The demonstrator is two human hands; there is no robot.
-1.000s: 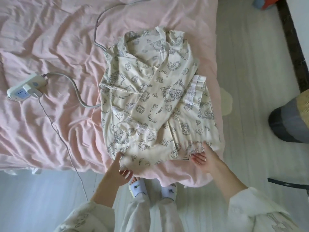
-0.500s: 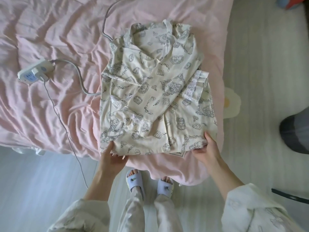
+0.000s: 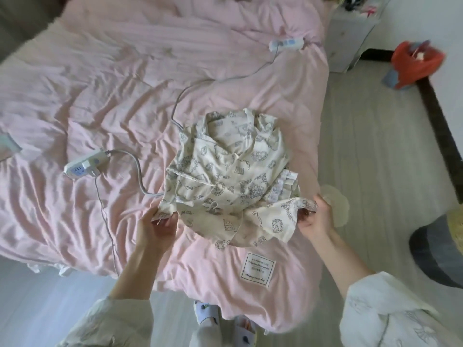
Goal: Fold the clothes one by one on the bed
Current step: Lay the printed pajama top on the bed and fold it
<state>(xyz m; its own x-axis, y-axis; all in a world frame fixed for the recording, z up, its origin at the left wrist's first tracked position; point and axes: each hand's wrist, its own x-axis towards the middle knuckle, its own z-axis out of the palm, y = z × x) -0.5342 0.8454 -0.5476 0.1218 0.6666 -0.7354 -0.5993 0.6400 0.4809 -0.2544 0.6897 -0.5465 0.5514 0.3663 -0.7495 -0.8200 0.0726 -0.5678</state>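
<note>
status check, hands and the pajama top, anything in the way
Left hand and right hand each grip a hem corner. Pajama top lifted at near edge. Power strip beside it, cable touching.

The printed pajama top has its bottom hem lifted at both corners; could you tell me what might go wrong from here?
1. The hem of the pajama top sags between the left hand and right hand, so the fold may land crooked.
2. The power strip cable runs under the top's left edge and could snag or leave a lump.
</note>
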